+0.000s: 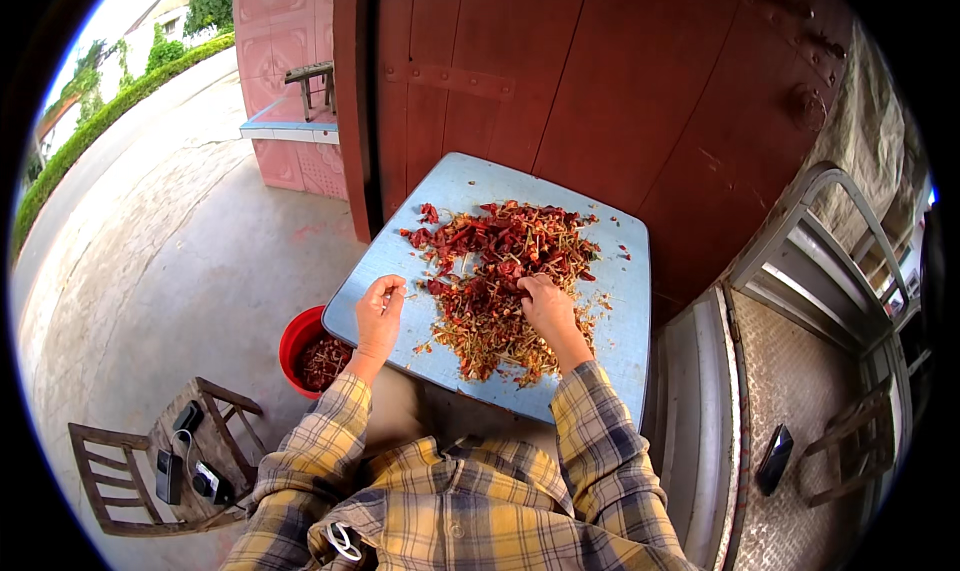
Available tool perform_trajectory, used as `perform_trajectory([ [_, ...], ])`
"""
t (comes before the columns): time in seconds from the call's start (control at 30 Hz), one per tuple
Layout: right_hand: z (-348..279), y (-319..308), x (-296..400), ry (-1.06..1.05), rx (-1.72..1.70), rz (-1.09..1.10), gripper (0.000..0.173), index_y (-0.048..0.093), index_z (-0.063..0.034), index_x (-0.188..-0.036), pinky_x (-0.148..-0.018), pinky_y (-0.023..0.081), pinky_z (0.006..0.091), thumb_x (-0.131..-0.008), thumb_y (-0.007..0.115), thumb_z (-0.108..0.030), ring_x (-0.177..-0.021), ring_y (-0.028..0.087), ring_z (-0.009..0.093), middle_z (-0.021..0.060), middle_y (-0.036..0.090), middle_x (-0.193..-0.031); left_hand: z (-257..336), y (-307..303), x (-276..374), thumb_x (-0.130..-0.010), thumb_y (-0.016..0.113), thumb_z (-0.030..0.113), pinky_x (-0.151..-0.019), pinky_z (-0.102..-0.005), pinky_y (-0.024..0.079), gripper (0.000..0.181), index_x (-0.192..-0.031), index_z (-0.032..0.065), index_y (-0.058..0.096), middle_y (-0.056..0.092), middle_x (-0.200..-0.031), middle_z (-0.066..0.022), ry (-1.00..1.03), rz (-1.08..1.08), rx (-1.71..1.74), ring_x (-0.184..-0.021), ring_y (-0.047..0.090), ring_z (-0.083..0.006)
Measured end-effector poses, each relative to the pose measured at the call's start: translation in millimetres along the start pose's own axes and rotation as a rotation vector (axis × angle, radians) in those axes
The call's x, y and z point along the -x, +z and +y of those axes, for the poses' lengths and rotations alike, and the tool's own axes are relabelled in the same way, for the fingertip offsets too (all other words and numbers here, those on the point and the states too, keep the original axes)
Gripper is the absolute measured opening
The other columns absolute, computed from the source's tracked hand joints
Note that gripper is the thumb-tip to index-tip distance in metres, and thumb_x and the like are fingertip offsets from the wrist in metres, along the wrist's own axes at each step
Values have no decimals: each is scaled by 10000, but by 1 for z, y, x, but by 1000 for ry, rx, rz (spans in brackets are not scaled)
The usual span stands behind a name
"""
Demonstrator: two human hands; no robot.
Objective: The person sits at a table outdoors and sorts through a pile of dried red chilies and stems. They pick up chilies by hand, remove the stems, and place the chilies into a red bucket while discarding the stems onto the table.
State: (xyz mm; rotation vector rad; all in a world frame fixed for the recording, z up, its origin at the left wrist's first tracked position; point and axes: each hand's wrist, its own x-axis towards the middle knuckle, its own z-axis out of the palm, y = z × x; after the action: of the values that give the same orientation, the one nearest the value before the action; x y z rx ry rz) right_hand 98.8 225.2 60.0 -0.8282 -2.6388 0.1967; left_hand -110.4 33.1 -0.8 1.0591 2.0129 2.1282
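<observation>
A heap of dried red chilli pieces (pixel 517 241), mixed with pale stems and seeds, lies on a light blue tabletop (pixel 480 173). Redder pieces gather towards the far side; paler stems and seeds (pixel 487 335) lie nearer me. My left hand (pixel 377 320) is raised at the table's left side, thumb and fingers pinched together. A thin pale bit, seemingly a chilli stem, shows at its fingertips. On the right of the heap, my right hand (pixel 547 308) reaches in with bent fingers at the red pieces. Its fingertips are partly hidden, so its hold is unclear.
A red bucket (pixel 289 350) holding dried chilli stands below the table's left corner. Wooden door panels (pixel 487 106) rise behind the table. At lower left, a small wooden chair (pixel 161 440) bears electronic devices. A metal cart bed (pixel 780 376) carrying a phone (pixel 775 458) stands right.
</observation>
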Motion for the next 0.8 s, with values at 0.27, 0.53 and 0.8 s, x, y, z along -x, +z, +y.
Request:
perform_trajectory([
  [0.27,6,7,2,-88,-187,127,166,625,-109,-967,-694,507,425,-811,578,-142,-811,612,311,99,582,-994,20,39,31,-871,593,97,-630,-211,438,130,-963,7,615,599,-774,12,-22,-170,22,-676,515,-41],
  [0.53,-15,1,13,32,15,-104,241,607,-109,-986,-707,502,425,-756,613,-182,-862,604,324,112,545,-1040,22,55,35,-846,595,62,-549,-212,427,101,-937,37,631,636,-773,-11,69,-189,41,-597,519,-53],
  [0.8,-10,1,4,30,-238,8,136,610,-75,-884,-704,482,414,-766,610,-144,-841,595,313,110,567,-970,29,60,35,-858,585,66,-561,-215,431,90,-932,32,624,636,-770,-17,87,-203,54,-614,524,-53],
])
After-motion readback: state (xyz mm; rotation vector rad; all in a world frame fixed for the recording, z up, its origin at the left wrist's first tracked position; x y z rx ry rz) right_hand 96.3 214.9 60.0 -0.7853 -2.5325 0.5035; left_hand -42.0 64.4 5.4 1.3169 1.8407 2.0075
